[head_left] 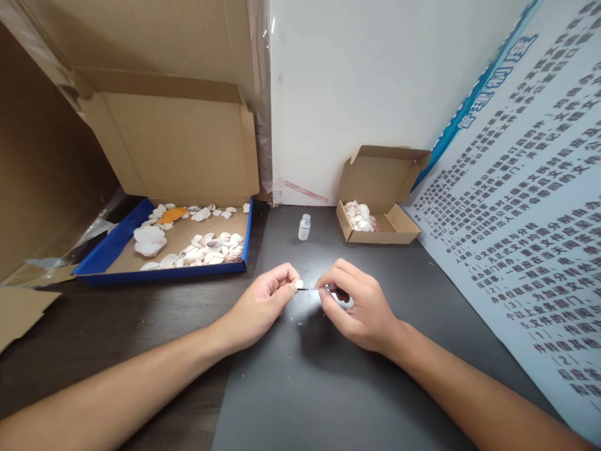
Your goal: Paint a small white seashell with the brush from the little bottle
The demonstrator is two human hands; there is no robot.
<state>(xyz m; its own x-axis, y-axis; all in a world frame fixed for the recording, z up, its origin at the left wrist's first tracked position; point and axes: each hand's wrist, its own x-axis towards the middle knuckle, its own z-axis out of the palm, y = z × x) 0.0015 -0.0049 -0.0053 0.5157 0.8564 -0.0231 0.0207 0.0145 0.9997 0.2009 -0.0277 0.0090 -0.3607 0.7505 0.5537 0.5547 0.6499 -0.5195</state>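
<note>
Pinched between the thumb and fingers of my left hand [265, 300] is a small white shell [298, 284]. My right hand [354, 304] grips a thin metal tool [308, 289], whose exact kind I cannot make out; a dark part shows under the fingers. The tool's tip meets the shell or lies right beside it. Both hands are just above the grey mat [291, 401]. Beyond them stands a small glass bottle [304, 228] with a white label, upright. A few tiny white bits lie on the mat below the hands.
At the left, a blue-edged open box [164, 274] holds many white shells [201, 250] and an orange one [172, 215]. A small cardboard box [382, 237] with shells [360, 216] stands back right. A printed board [516, 188] borders the right; a white panel [352, 75] rises behind.
</note>
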